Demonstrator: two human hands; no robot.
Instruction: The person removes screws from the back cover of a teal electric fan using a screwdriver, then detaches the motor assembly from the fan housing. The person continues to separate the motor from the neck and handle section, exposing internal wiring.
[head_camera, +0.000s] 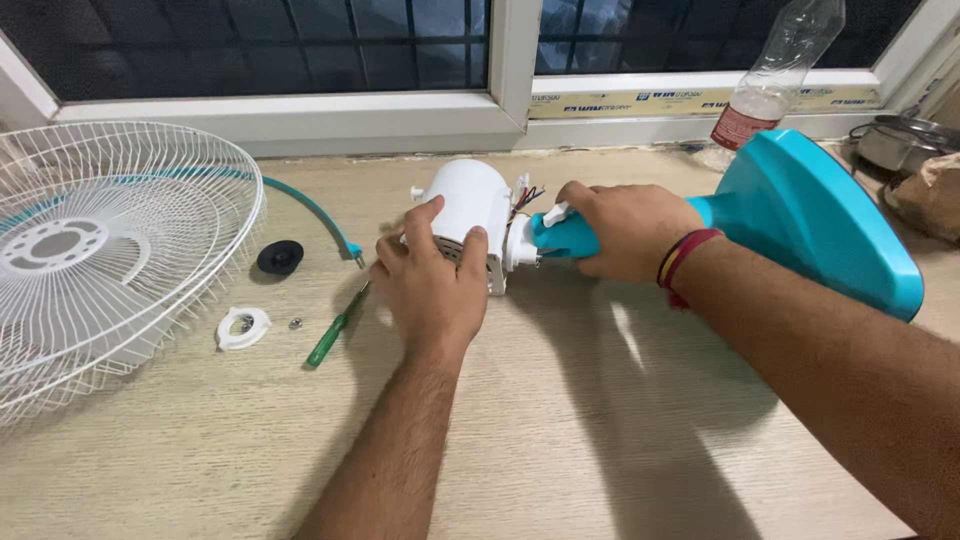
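A dismantled table fan lies on a pale wooden table (560, 440). My left hand (432, 285) grips the white motor housing (468, 198), thumb and fingers wrapped around its near side. My right hand (622, 230) is closed around the teal neck (570, 238) of the fan stand, right where it joins the motor. Coloured wires (527, 196) stick out at that joint. The teal cone-shaped base (815, 215) stretches away to the right, lying on its side.
White wire fan guards (110, 250) with a teal rim strip (315, 212) lie at left. Near them are a black cap (280, 257), a white ring nut (243, 327), a small screw (295, 323) and a green screwdriver (335, 330). A plastic bottle (775, 70) stands by the window; pots (900, 140) sit far right.
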